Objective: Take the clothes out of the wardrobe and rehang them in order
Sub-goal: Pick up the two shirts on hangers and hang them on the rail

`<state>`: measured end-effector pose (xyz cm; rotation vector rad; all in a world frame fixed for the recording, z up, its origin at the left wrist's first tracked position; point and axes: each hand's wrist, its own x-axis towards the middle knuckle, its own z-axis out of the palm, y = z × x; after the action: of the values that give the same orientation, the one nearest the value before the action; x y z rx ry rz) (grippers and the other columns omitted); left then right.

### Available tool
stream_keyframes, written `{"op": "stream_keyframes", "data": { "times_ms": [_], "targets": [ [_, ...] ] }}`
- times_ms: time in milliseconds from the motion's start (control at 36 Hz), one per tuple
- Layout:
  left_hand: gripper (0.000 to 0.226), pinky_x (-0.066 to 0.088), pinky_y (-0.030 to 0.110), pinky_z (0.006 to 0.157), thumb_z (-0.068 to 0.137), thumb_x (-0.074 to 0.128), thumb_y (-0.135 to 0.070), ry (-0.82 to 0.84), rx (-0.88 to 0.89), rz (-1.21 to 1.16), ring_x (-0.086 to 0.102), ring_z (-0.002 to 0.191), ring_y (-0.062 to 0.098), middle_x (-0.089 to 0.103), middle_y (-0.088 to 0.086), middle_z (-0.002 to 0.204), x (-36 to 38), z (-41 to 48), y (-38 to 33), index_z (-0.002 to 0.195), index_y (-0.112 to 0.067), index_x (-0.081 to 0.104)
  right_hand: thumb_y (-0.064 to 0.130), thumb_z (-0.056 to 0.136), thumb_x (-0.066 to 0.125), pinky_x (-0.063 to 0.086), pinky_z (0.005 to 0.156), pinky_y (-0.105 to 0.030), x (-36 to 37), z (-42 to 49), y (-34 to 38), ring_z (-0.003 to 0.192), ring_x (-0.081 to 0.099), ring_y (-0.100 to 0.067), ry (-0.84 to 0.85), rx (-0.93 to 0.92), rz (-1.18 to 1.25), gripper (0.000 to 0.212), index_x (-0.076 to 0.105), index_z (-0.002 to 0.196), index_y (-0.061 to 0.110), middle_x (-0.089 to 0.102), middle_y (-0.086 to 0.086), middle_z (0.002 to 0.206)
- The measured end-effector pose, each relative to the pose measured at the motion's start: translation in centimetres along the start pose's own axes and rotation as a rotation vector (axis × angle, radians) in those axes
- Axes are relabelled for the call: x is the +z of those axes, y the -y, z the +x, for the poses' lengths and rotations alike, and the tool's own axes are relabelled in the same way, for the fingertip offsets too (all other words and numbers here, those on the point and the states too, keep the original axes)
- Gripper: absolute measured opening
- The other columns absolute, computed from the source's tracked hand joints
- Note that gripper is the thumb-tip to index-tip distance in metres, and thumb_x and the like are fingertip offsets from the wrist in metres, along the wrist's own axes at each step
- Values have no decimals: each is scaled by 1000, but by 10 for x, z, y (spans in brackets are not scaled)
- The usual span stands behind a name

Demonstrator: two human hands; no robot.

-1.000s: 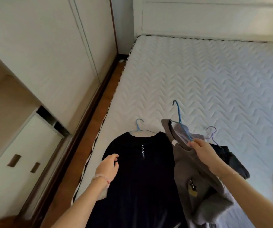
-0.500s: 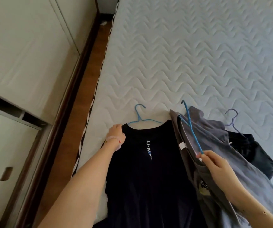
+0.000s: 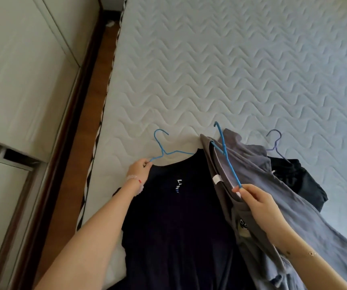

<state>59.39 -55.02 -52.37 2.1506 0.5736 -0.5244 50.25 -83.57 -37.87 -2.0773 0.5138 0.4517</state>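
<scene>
three garments are laid out, none rehung. black shirt's hanger is pinched by left hand, grey shirt's hanger by right hand; third garment lies beyond that grip.

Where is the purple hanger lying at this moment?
In the head view, the purple hanger lies on the mattress right of centre, its hook just beyond the grey shirt and its lower part running into the crumpled black garment.
</scene>
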Motion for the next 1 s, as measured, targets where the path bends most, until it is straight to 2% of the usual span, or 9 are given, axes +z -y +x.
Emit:
{"op": "stream_keyframes", "data": {
  "times_ms": [167,306,444,528,639,722,806,889,1000],
  "targets": [
    [28,29,24,53,93,48,-20,-22,148,-130,34,54,11,38,-4,59,-15,-68,-15,65,-20,46,19,93,49,42,60,-25,-7,-22,19,69,55,-18,-26,-15,26,20,68,89,22,68,-6,83],
    [19,29,22,52,94,48,-19,-63,227,-220,34,55,12,39,-4,60,-40,-133,-30,78,-14,56,21,92,51,39,59,-30,-24,-56,32,70,52,-22,-61,-55,67,17,68,89,19,67,-22,90],
    [16,30,24,53,94,48,-18,-118,281,-229,36,55,12,43,-4,62,-76,-203,-45,92,-13,63,22,94,49,41,62,-31,-52,-97,48,66,54,-23,-36,-150,47,21,68,86,23,66,-21,82],
    [16,30,23,54,94,49,-17,-176,341,-216,37,57,12,44,-4,62,-103,-249,-58,92,-13,64,22,95,47,37,58,-29,-72,-125,59,60,50,-17,-42,-219,39,22,67,86,23,61,-7,71],
    [12,32,21,56,91,54,-16,-286,420,-192,38,59,12,45,-5,61,-136,-310,-69,86,-15,65,19,95,46,42,66,-18,-100,-162,77,74,56,-8,-34,-341,32,22,67,93,15,66,-8,91],
    [15,32,17,53,91,54,-16,-385,460,-167,39,53,6,48,-10,55,-159,-358,-73,79,-19,64,15,94,48,37,49,-3,-123,-189,93,68,53,-12,-47,-437,11,22,68,92,7,66,-20,94],
    [18,31,14,52,90,56,-13,-523,491,-120,40,52,5,53,-12,62,-177,-411,-72,75,-23,61,13,93,50,35,48,-2,-147,-219,104,75,53,-21,-30,-548,3,25,68,95,-4,68,-24,99],
    [21,31,14,53,88,58,-11,-669,480,-117,38,53,10,54,2,72,-191,-466,-63,72,-24,60,10,92,49,37,53,-1,-169,-250,109,83,57,-21,36,-645,1,23,70,92,-1,68,-19,95],
    [13,33,12,50,90,56,-12,-847,441,-152,39,55,12,50,-2,64,-200,-545,-49,79,-12,64,11,94,47,37,64,-3,-191,-287,115,81,56,-7,123,-797,-72,21,68,93,11,64,1,89]
  ]
}}
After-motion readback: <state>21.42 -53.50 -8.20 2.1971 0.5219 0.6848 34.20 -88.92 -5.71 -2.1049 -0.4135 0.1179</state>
